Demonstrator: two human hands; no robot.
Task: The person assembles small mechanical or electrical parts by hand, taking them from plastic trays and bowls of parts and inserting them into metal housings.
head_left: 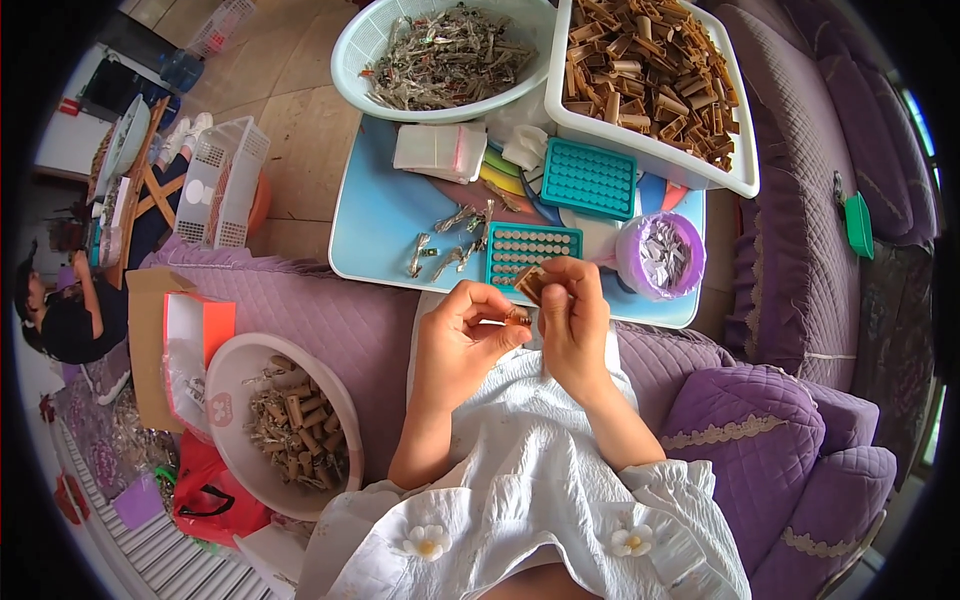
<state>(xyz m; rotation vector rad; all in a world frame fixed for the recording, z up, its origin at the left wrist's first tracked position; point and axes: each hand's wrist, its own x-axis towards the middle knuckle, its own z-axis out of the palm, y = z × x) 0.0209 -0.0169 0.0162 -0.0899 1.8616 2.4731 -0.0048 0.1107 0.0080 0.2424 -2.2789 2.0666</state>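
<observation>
Between thumb and fingers of my left hand [452,340] is a small amber-brown piece [517,318], partly hidden by the fingertips. My right hand [577,325] grips a brown cardboard piece [530,283], open along one side, tilted towards the left hand. The hands are close together above my lap, apart from each other. Just beyond them lies a teal tray [490,262] with rows of round white pieces. Several clear-wrapped bundles [440,250] lie left of that tray on the blue table [375,210].
A white bin [650,130] of brown cardboard pieces and a pale green basket [345,60] of wrapped bundles stand at the back. Nearer are a second teal tray [590,178] and a purple-lined tub [628,265] of silvery strips. A pink basin [230,430] holds brown tubes at left. Another person [80,320] sits far left.
</observation>
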